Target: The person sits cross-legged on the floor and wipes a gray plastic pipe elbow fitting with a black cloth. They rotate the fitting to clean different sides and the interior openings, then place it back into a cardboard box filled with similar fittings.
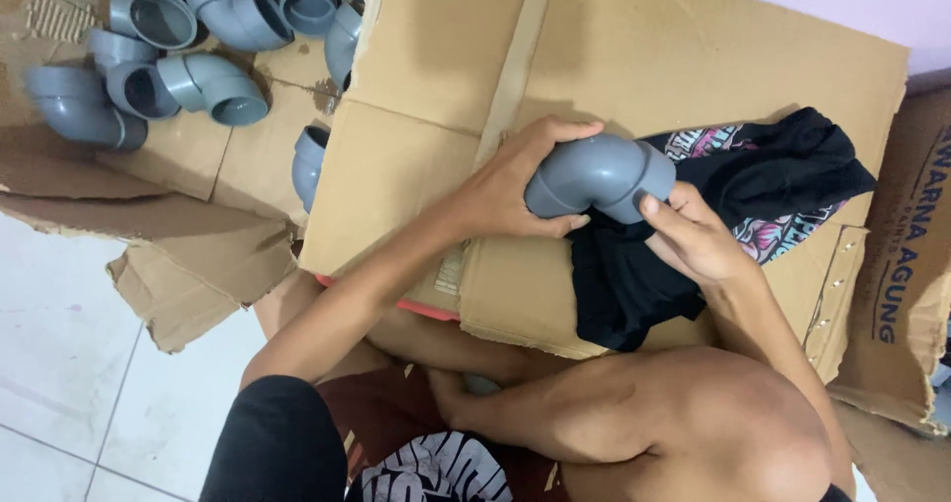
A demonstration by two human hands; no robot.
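A grey plastic pipe elbow (599,173) is held over a flat sheet of cardboard (446,86). My left hand (515,180) wraps around its left end. My right hand (698,235) grips its right end, thumb on the rim, with a black cloth with a pink and white print (763,180) bunched under and behind the fingers. The cloth drapes down over the cardboard toward my knee.
Several more grey pipe elbows (203,81) lie on torn cardboard (188,254) at the upper left. One elbow (309,163) pokes out beside the big sheet's left edge. A printed cardboard box (906,254) stands at the right. White tiled floor (69,363) shows lower left.
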